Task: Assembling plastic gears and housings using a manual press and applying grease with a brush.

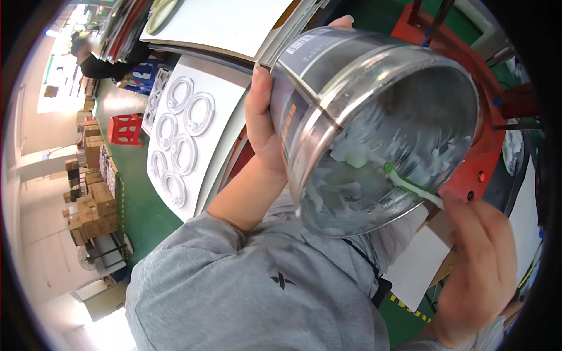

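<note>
A large metal can (298, 137) with a dark printed label is tipped toward me, its open mouth facing right and down. Whitish, translucent paste (351, 153) is smeared over its inner wall and bottom. My left hand (264, 126) is wrapped around the can's left side, and one fingertip shows over the far edge. Pinched in my right hand (477, 263) is a slim green-and-white toothbrush-like tool (410, 187). It reaches over the rim into the can, its far end against the paste, where the tip is hard to make out.
Several white ring-shaped parts (199, 114) lie on a white board left of the can. Beyond it, another white surface (219, 20) bears a greenish ring (161, 16). Red machinery (480, 164) stands close on the right. Farther left are a red stool (124, 129), stacked cartons (93, 207) and a person in dark clothing (99, 67).
</note>
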`<state>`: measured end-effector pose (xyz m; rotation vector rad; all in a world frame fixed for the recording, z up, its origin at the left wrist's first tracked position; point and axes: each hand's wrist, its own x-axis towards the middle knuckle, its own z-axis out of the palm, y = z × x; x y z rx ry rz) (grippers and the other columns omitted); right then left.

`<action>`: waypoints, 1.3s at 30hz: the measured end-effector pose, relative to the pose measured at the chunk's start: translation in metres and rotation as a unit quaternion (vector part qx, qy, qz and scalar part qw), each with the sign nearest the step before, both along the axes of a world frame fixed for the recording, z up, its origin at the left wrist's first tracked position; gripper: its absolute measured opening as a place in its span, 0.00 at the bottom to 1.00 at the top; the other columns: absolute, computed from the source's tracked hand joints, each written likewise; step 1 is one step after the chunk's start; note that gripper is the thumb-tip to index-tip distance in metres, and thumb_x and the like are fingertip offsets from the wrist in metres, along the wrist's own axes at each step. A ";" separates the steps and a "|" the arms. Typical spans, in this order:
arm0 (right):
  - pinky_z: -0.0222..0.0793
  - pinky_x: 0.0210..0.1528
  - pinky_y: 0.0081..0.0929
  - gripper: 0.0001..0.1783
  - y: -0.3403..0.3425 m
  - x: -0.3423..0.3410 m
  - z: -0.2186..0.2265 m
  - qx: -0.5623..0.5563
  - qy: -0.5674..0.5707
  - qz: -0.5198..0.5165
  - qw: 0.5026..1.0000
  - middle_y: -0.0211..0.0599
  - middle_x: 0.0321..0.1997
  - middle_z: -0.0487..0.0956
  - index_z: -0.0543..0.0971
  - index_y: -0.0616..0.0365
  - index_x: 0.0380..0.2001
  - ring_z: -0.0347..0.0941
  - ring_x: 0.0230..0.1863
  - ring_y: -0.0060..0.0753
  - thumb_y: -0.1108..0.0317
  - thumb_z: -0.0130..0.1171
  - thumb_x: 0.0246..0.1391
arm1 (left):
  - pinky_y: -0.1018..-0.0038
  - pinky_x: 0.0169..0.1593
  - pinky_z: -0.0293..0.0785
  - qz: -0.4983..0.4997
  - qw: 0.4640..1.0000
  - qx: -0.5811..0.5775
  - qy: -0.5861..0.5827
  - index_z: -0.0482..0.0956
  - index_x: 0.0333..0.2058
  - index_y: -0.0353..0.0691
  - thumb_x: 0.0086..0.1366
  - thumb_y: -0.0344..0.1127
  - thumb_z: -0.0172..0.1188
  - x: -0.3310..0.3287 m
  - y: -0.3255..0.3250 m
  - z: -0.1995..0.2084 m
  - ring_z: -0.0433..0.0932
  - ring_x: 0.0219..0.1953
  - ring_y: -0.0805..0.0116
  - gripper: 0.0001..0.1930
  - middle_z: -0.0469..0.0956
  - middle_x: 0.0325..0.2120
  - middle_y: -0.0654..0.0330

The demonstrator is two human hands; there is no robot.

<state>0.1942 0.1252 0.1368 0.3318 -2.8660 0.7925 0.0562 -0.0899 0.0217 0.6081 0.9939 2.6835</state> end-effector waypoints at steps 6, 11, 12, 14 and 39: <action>0.73 0.39 0.27 0.19 -0.001 -0.001 -0.002 0.064 0.056 -0.033 0.996 0.50 0.45 0.81 0.82 0.71 0.47 0.79 0.41 0.38 0.83 0.56 0.50 | 0.62 0.68 0.67 -0.005 0.994 -0.106 -0.020 0.51 0.73 0.28 0.68 0.74 0.44 0.007 -0.007 0.005 0.71 0.65 0.57 0.54 0.67 0.66 0.47; 0.72 0.36 0.24 0.20 -0.004 0.005 0.000 0.016 -0.015 -0.036 0.999 0.48 0.44 0.81 0.81 0.72 0.47 0.80 0.41 0.36 0.86 0.51 0.49 | 0.62 0.66 0.68 0.011 0.994 -0.094 -0.047 0.52 0.73 0.28 0.68 0.74 0.44 0.009 -0.020 -0.017 0.71 0.64 0.57 0.54 0.68 0.65 0.46; 0.72 0.36 0.24 0.20 -0.003 0.007 0.000 0.013 -0.016 -0.035 0.999 0.48 0.44 0.81 0.81 0.72 0.47 0.80 0.41 0.36 0.86 0.51 0.49 | 0.62 0.66 0.68 0.017 0.994 -0.093 -0.054 0.52 0.73 0.28 0.67 0.74 0.44 0.010 -0.025 -0.023 0.72 0.63 0.57 0.54 0.69 0.64 0.46; 0.71 0.33 0.22 0.20 0.001 0.009 -0.002 -0.058 -0.059 -0.006 0.997 0.48 0.43 0.81 0.81 0.72 0.46 0.79 0.39 0.34 0.86 0.49 0.49 | 0.61 0.65 0.69 0.027 0.993 -0.088 -0.068 0.52 0.72 0.28 0.67 0.74 0.44 0.011 -0.033 -0.032 0.72 0.63 0.57 0.54 0.69 0.64 0.46; 0.74 0.27 0.20 0.13 0.021 0.031 -0.052 -0.460 -0.189 -0.074 0.864 0.45 0.34 0.78 0.82 0.75 0.46 0.77 0.25 0.28 0.76 0.55 0.64 | 0.63 0.65 0.69 0.065 0.991 -0.111 0.028 0.61 0.69 0.27 0.70 0.70 0.43 0.009 -0.005 0.004 0.74 0.60 0.56 0.48 0.73 0.61 0.45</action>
